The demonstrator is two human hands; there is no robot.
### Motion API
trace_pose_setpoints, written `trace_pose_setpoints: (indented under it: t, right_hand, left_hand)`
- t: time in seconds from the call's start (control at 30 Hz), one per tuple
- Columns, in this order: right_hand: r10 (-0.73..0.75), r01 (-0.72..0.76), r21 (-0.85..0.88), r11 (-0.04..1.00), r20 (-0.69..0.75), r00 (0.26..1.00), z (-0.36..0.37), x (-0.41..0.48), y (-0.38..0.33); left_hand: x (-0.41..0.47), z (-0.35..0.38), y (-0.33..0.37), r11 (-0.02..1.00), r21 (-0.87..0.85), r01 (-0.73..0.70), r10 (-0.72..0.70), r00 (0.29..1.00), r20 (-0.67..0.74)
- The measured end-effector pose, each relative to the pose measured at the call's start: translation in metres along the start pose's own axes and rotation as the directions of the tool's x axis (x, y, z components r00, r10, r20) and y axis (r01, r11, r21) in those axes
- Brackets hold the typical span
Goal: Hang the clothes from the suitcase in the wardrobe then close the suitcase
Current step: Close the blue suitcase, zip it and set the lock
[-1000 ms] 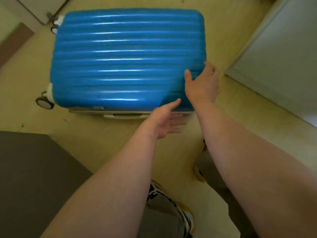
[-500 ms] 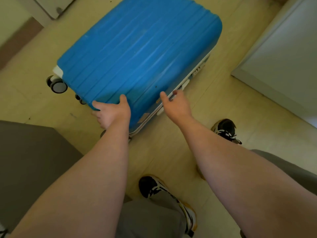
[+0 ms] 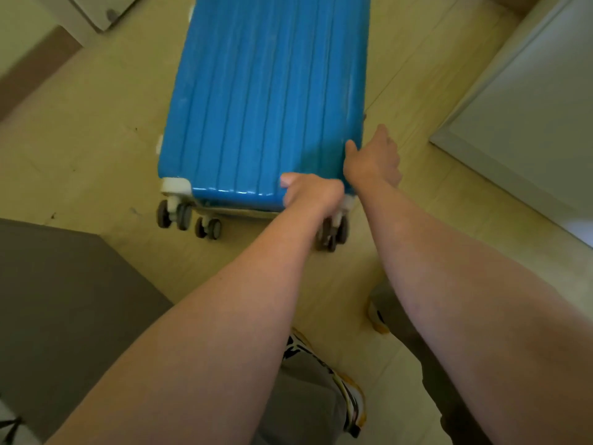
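One corner holds both: our left grip point(image 3: 313, 192) curls over the wheeled end of the closed suitcase point(image 3: 266, 91), flat on the floor point(image 3: 96, 139). The right grip point(image 3: 373, 155) flanks its side, and we cannot tell its hold. The long axis runs away from us.

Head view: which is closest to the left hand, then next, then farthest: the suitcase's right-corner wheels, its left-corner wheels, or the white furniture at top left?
1. Right-corner wheels, directly beneath the left hand.
2. Left-corner wheels, across the near end of the suitcase.
3. White furniture, past the suitcase's far end, top left.
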State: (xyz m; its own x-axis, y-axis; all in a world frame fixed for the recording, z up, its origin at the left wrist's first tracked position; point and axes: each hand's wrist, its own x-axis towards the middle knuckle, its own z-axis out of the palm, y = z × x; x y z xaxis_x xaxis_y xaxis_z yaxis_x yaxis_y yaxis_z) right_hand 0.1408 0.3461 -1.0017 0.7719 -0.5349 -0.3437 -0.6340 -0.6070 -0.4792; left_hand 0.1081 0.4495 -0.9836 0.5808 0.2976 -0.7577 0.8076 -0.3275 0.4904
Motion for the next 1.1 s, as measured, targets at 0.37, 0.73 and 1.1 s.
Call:
trace_pose_setpoints:
  t: [0.37,0.73,1.1]
  right_hand:
    - [-0.248,0.28,0.228,0.933,-0.157,0.956,-0.005,-0.011,0.009]
    - [0.501,-0.771,0.484,0.414,0.586,0.637,0.044,-0.034,0.109]
    - [0.24,-0.867,0.442,0.231,0.837,0.491,0.086,-0.075,0.094]
  left_hand:
    - [0.036,-0.099,-0.036,0.993,-0.082,-0.084,0.024,0.83,-0.558]
    - [0.034,-0.064,-0.033,0.944,-0.329,0.028,-0.031,1.0,-0.004]
    - [0.031,-0.044,-0.011,0.984,-0.12,0.134,-0.118,0.984,0.135]
